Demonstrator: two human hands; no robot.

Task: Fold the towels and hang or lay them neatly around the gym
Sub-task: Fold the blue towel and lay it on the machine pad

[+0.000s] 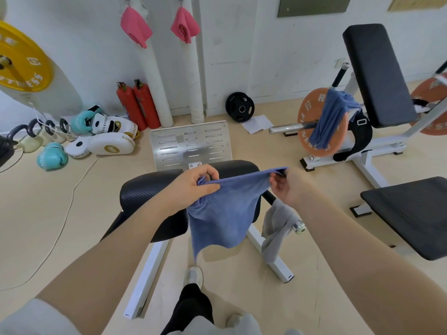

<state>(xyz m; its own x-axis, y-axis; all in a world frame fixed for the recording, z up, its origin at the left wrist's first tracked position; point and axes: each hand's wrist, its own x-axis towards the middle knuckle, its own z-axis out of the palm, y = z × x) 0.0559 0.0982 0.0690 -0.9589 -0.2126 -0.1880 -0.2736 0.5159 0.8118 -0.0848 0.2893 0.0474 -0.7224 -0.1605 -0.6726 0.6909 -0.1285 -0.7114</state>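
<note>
Our left hand [193, 183] pinches one upper corner of the soft blue terry towel [222, 213] between thumb and curled fingers, with some cloth bunched in the grip. Our right hand [287, 187] pinches the other upper corner, fingers curled round the hem. Between the two hands the top edge runs taut and nearly level, and the rest of the blue towel hangs free in the air — its lower edge uneven, one corner dangling lowest on the left side.

Behind the hanging cloth stands a black padded roller on a white steel frame [154, 187]. At the right end of that roller's bar, a grey towel [278, 228] droops over the chromed peg.

Further out, a second blue towel [331, 117] is draped over the barbell sleeve in front of an orange weight plate [309, 131], just beside the black incline bench [379, 73]. On the far wall two pink towels [136, 26] hang from hooks — each above a white padded pipe.
</note>
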